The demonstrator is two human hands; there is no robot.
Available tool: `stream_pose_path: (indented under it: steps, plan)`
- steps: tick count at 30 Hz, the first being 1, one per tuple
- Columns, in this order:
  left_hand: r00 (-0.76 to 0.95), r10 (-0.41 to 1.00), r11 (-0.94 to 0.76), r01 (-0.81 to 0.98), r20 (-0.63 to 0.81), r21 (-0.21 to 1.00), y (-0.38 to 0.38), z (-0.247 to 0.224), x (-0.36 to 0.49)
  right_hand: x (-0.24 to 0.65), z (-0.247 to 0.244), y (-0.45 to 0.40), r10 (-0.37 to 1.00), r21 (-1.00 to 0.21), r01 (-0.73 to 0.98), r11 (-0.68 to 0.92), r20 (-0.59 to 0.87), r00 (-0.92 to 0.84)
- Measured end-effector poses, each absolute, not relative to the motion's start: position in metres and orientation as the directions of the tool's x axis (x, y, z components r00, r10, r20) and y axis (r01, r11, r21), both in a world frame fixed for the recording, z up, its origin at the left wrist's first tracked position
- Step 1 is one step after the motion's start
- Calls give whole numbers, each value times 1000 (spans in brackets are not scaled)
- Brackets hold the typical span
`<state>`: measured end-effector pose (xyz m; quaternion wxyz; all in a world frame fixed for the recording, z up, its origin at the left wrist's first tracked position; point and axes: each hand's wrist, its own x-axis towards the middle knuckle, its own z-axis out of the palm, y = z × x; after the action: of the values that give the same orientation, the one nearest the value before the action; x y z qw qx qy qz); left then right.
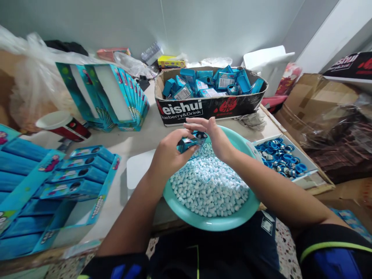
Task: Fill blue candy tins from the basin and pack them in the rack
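Note:
Above the far side of a turquoise basin (215, 224), my left hand (171, 149) is wrapped round a small blue tin (186, 144) with a dark round opening. My right hand (216, 139) is raised beside the tin, its fingers stretched out and reaching over toward it. Whether those fingers touch the tin I cannot tell. The basin holds a heap of small pale blue-white candies (209, 190). Behind my hands stands a black carton (210, 110) full of similar blue tins (226, 80). Right of the basin, a white tray (305, 173) holds many blue-rimmed round lids (279, 157).
On the left stand blue display boxes (100, 197) with several tins in rows. Folded display boxes (130, 97) and a red paper cup (65, 126) are behind them. A white flat lid or scale (139, 170) lies beside the basin. Brown cartons (314, 100) crowd the right.

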<state>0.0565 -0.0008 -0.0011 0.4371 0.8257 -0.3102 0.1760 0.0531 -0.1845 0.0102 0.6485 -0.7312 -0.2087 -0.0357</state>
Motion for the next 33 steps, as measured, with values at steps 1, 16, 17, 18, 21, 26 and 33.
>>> stream_pose_path:
  steps: [1, 16, 17, 18, 21, 26, 33]
  plan:
    - [748, -353, -428, -664, 563, 614, -1, -1, 57, 52, 10, -185, 292, -906, 406, -124, 357, 887]
    - [774, -148, -415, -614, 616, 672, -1, 1, 68, 85, 7, -185, 110, -956, 224, -188, 206, 972]
    - [763, -172, -420, -629, 623, 654, -1, 1, 69, 84, 8, -185, 115, -957, 217, -191, 197, 974]
    - [750, -199, -423, -646, 631, 635, 0, 1, 70, 83, 9, -184, 119, -958, 211, -195, 190, 975]
    - [733, -243, -437, -667, 635, 603, -1, 2, 70, 81, 12, -184, 132, -961, 186, -205, 161, 978]
    - [819, -32, -386, -539, 573, 748, -10, 12, 65, 96, 7, -186, 75, -985, 143, -100, 136, 988]
    - [889, 215, -275, -341, 403, 899, -10, 16, 73, 95, -15, -183, 235, -633, 91, -768, -147, 961]
